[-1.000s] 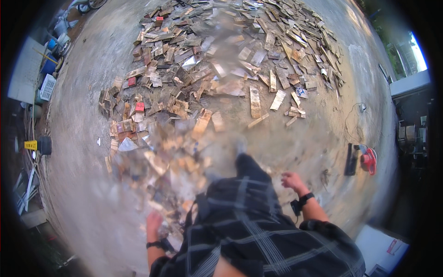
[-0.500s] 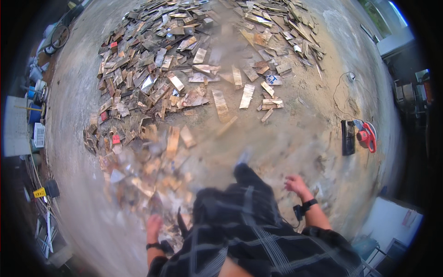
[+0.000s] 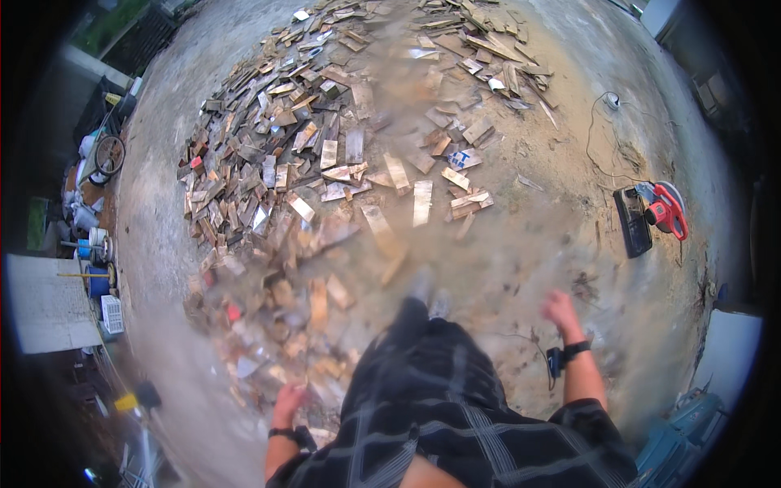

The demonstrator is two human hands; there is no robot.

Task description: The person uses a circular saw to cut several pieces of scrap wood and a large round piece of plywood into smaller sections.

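My left hand point(image 3: 290, 400) hangs low on the left, over the near edge of a scatter of wood scraps point(image 3: 305, 325). Motion smears its fingers, and I cannot make out anything in them. My right hand point(image 3: 560, 311) is held out to the right above the dusty ground, fingers loosely apart, with nothing seen in it. Each wrist wears a black strap with a small box. Farther off spreads a big heap of short wood offcuts point(image 3: 268, 146). Pale boards, such as a white-faced board point(image 3: 422, 203), lie flat at its near right side.
A red-handled circular saw point(image 3: 669, 213) stands on the right beside a black tray-like piece point(image 3: 632, 224), its cord trailing behind. Along the left edge are a wheel point(image 3: 109, 154), a blue bucket point(image 3: 98, 281), a white crate point(image 3: 111, 314) and a pale panel point(image 3: 49, 305).
The view has turned to the right: things on the left have slid down, and the saw has risen. My right hand has swung outward to the right; my left hand has shifted slightly rightward.
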